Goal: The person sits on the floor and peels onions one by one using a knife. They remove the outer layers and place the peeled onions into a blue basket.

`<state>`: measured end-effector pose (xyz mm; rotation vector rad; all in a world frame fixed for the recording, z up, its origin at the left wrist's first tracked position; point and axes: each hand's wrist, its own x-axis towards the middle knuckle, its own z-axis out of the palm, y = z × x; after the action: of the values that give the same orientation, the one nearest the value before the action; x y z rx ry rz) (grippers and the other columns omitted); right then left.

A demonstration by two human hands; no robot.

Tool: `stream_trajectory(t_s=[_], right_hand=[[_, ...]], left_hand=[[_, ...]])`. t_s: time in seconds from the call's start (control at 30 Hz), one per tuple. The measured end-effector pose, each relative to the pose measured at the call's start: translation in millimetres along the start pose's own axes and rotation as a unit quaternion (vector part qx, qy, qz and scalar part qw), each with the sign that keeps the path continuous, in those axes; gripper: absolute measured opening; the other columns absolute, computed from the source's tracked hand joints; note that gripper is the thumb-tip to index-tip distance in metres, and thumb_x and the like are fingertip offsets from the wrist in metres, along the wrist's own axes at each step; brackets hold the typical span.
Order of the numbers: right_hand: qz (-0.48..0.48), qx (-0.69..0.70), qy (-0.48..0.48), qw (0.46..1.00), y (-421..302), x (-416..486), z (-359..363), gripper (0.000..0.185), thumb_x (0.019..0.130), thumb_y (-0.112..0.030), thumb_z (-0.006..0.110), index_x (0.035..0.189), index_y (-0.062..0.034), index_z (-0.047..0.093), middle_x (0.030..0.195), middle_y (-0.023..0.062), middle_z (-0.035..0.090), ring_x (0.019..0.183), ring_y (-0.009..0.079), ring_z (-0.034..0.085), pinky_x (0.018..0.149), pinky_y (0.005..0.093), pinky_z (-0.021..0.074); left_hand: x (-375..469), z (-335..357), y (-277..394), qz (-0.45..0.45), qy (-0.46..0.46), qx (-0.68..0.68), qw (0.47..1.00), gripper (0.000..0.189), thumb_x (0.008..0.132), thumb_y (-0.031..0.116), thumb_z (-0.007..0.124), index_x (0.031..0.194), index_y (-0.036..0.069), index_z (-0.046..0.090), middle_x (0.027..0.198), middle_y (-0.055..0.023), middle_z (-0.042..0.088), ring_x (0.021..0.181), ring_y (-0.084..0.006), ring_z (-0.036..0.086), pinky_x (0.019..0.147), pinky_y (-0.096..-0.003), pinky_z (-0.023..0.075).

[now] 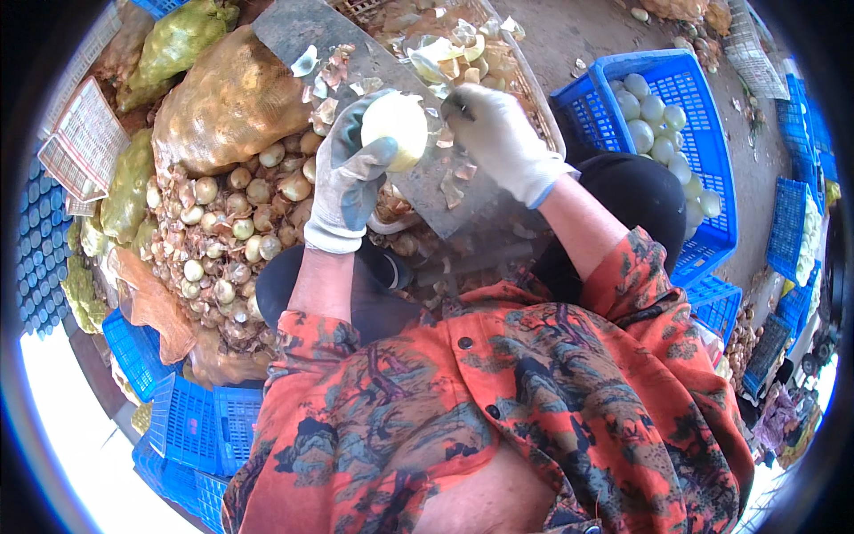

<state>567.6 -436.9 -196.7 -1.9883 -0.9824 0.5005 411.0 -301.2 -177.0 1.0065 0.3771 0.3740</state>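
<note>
A pale peeled onion (pixel 395 130) rests in my left hand (pixel 353 167), which wears a white glove with a grey palm; the thumb lies across the onion's front. Just right of it, apart from the onion, my right hand (pixel 497 137) is gloved too, its fingers curled; a small dark thing shows at the fingers, and I cannot tell what it is. Beneath both hands runs a grey board (pixel 427 193) strewn with bits of onion skin (pixel 327 110). Beyond the right hand, a basket (pixel 544 110) holds more skins and peelings.
Unpeeled onions (pixel 230 220) are heaped at the left beside a full mesh sack (pixel 230 100). A blue plastic crate (pixel 717 153) with peeled onions (pixel 657 123) stands at the right. Blue crates (pixel 183 414) are at the lower left, and a white crate (pixel 87 140) is at the far left.
</note>
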Motion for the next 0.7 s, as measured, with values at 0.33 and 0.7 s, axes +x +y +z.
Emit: stream_trajectory(t_s=[0.33,0.7], right_hand=[[-0.148,0.063,0.051,0.986,-26.5,-10.6,-8.2,0.017,0.096,-0.013,0.063,0.11,-0.0032,0.063,0.076,0.0058,0.066,0.062,0.0086,0.064,0.055,0.0241,0.0499],[-0.092,-0.095,0.087,0.987,-15.1,-10.6,-13.6,0.013,0.092,-0.019,0.062,0.093,-0.0061,0.059,0.076,0.017,0.065,0.073,0.0365,0.066,0.064,0.045,0.0521]], left_hand=[[4.8,-3.3,-6.2,-0.004,-0.005,0.024,1.0,0.068,0.077,0.02,0.081,0.135,0.0,0.051,0.13,-0.0097,0.058,0.119,-0.0207,0.057,0.102,-0.0341,0.047],[2.4,-11.9,-4.1,-0.009,-0.017,-0.145,0.989,0.063,0.085,0.02,0.07,0.14,0.0,0.045,0.132,-0.0132,0.057,0.122,-0.0275,0.057,0.104,-0.0432,0.0484]])
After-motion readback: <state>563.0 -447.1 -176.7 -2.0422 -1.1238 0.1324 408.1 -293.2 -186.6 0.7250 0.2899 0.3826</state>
